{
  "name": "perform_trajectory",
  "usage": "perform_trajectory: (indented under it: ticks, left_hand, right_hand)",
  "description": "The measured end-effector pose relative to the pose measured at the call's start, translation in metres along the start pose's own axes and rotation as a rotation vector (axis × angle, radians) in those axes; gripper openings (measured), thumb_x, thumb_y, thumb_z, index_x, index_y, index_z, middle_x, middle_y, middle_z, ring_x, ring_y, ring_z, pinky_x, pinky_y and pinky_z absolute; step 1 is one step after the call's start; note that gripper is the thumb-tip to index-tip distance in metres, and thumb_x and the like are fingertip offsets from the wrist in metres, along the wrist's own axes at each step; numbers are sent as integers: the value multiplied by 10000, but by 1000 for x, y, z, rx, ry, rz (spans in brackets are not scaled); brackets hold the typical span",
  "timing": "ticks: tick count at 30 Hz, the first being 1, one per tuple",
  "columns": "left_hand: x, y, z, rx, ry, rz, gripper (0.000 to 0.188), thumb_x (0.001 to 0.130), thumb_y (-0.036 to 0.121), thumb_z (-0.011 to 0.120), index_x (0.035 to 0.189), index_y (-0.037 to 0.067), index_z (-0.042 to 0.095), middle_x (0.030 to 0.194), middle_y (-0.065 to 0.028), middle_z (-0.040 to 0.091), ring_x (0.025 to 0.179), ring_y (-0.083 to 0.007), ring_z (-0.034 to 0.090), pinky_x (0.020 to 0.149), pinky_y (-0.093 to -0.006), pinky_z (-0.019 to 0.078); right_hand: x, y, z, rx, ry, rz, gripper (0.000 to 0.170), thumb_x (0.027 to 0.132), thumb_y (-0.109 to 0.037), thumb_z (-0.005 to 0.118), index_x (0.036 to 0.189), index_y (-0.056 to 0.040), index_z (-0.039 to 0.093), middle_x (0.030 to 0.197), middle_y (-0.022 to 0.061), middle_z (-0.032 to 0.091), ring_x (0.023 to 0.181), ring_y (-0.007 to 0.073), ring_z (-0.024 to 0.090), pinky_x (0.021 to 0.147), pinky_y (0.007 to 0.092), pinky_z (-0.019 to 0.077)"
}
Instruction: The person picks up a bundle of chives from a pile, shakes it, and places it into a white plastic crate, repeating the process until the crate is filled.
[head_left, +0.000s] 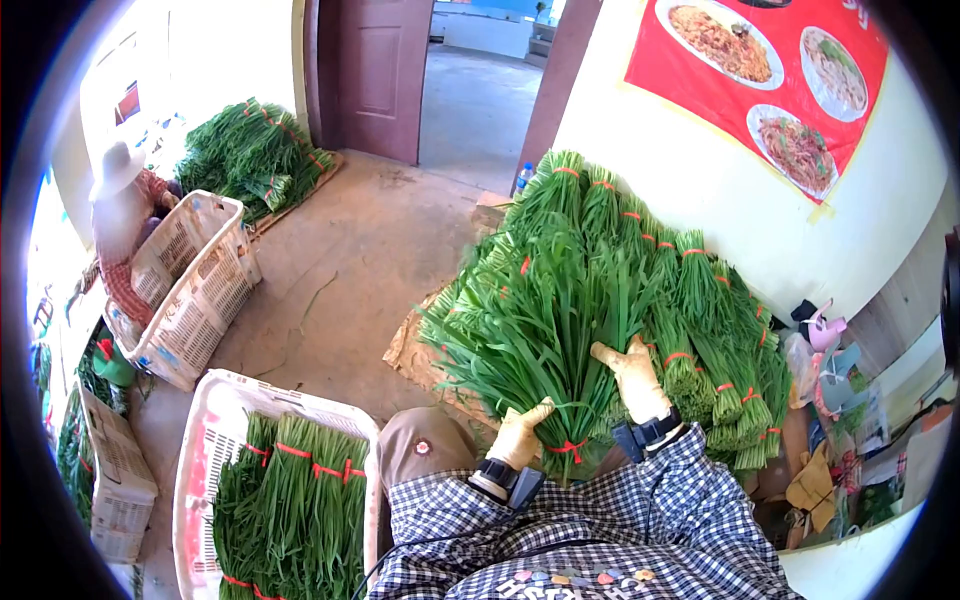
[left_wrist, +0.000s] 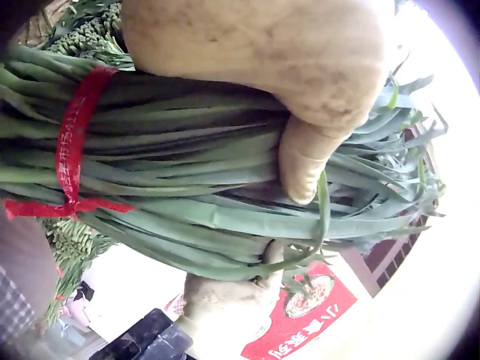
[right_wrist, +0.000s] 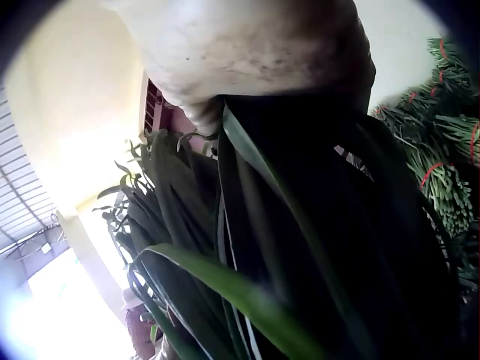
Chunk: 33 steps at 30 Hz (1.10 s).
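A large bunch of garlic chives (head_left: 540,330), long flat green leaves fanning away from me, is held close to my lap. Red tape (left_wrist: 75,142) with printed characters binds it near the stem end. My left hand (head_left: 520,435), in a soiled cream glove, grips the bunch's left side; its thumb (left_wrist: 304,161) curls over the leaves in the left wrist view. Opposite it, my right hand (head_left: 635,380), gloved alike, holds the right side just beyond the tape. Dark leaves hide part of the right fingers in the right wrist view.
Tied chive bunches (head_left: 690,300) are heaped against the right wall. Left of my knee stands a white plastic crate (head_left: 190,480) with more bunches. Farther left, a person in a hat (head_left: 120,170) is beside another crate (head_left: 205,290), near a second heap (head_left: 250,150). A doorway opens ahead.
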<state>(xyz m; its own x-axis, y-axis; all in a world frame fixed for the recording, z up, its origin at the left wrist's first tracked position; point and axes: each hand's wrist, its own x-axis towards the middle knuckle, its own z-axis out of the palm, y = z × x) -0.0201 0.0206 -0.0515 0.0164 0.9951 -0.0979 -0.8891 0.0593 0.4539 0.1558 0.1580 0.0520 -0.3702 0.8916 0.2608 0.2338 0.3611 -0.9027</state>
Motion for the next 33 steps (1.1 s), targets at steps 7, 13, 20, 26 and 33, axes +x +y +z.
perform_trajectory:
  ticks: [7,13,20,26,33]
  left_hand:
    - [-5,9,12,11,12,33,414,953,113,726,1337,62,578,1249,-44,684,1155,-226,645,1019,-421,522]
    - [2,2,1,-46,17,-13,415,947,128,735,1330,67,589,1255,-40,682,1150,-237,645,1036,-433,518]
    - [24,-3,-11,-28,-38,-88,367,917,74,744,1260,26,622,1148,-52,715,1045,-207,685,955,-404,567]
    - [30,-20,23,208,-84,-360,395,915,118,783,1266,24,628,1119,-41,714,1018,-187,682,927,-373,568]
    - [11,-54,65,1302,-81,606,695,952,138,747,1535,-20,401,1526,-219,467,1407,-329,452,1158,-453,395]
  right_hand:
    - [-7,-46,17,253,28,132,357,899,-168,803,1170,14,656,1100,72,711,961,189,645,893,326,520]
    - [-15,-59,10,183,68,141,409,899,-199,825,1154,49,623,1072,77,721,936,170,667,881,301,546]
    - [-51,-71,-9,352,198,280,371,895,-114,817,1189,31,643,1098,72,727,954,163,692,882,285,569]
    - [-142,-83,-42,532,401,286,408,917,-85,794,1278,8,628,1241,76,694,1088,185,665,1006,329,539]
    - [-226,-34,-54,667,694,372,411,914,-53,794,1278,1,612,1215,74,680,1087,176,662,950,304,565]
